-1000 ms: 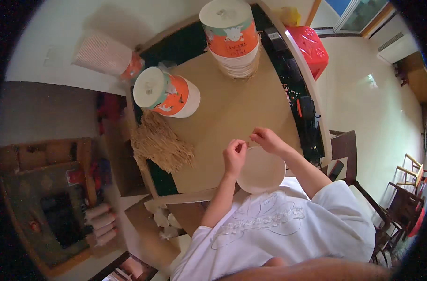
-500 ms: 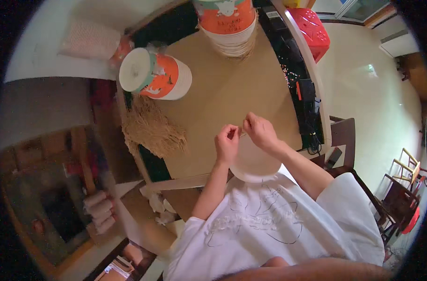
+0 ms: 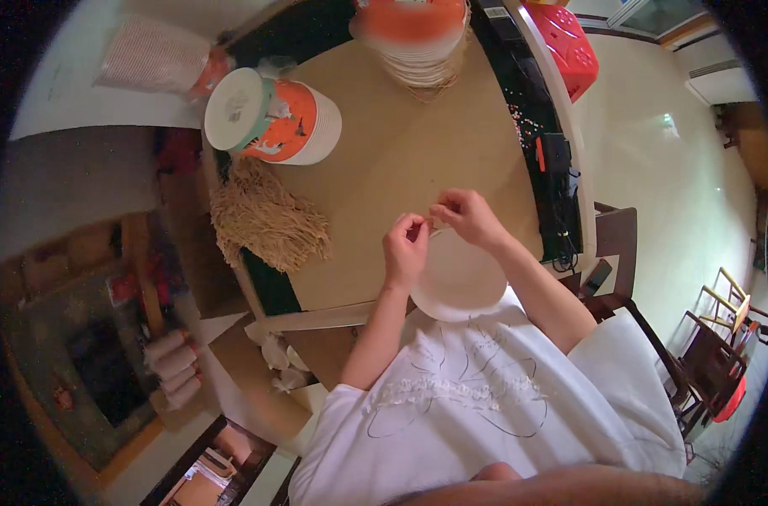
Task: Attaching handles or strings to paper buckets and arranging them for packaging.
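A white round tub (image 3: 461, 278) rests against my lap at the table's near edge, its wide pale face turned up. Over its far rim, my left hand (image 3: 407, 246) is closed in a pinch, fingertips toward the middle. Close by on the right, my right hand (image 3: 471, 221) has its thumb and forefinger pinched together. A thin tan cord (image 3: 435, 231) shows between the two sets of fingertips, mostly hidden by them. To the left lies a loose heap of similar tan cords (image 3: 270, 223).
A stack of white tubs with an orange band and green-rimmed top (image 3: 304, 126) lies beyond the cords. Another stack (image 3: 418, 51) with hanging cords stands at the far edge. A black adapter (image 3: 555, 156) and cables line the right edge. A red stool (image 3: 563, 51) stands beyond.
The view has shifted slightly, so the table things sit a little higher. Both hands remain at the tub's far rim, with the right fingers slightly re-posed.
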The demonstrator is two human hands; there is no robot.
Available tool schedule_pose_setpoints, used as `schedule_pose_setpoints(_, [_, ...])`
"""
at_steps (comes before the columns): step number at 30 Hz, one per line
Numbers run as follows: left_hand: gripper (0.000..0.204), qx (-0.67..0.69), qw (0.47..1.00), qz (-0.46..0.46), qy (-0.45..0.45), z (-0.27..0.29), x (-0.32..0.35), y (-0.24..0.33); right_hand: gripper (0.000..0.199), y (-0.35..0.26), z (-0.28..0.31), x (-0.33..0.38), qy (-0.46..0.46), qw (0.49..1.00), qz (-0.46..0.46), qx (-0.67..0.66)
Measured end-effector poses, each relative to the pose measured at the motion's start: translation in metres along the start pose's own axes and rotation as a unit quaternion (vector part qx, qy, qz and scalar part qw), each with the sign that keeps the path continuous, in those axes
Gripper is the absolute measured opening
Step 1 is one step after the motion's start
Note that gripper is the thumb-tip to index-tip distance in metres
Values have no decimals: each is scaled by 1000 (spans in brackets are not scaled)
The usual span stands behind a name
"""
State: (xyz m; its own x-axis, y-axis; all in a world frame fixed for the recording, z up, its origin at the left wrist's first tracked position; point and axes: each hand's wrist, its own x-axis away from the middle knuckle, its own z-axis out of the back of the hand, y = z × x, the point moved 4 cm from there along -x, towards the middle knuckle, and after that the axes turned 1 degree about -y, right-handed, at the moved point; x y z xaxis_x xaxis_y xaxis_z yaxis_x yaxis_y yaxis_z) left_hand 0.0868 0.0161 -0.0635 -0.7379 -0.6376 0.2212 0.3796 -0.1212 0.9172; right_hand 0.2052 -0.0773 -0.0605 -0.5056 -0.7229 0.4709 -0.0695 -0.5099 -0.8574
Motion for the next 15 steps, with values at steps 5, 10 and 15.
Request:
schedule_pose_setpoints(5, [7, -16, 1000, -2, 2, 2, -1, 6, 25, -10, -2, 10, 78, 989, 50, 119])
schedule_pose_setpoints(10, [17, -19, 998, -2, -55, 13, 2, 14, 21, -11, 0, 17, 114, 982, 82, 125])
schedule_pose_setpoints(15, [18, -167, 973, -95, -130, 33, 0, 40, 20, -9, -4, 17, 104, 980, 101, 133])
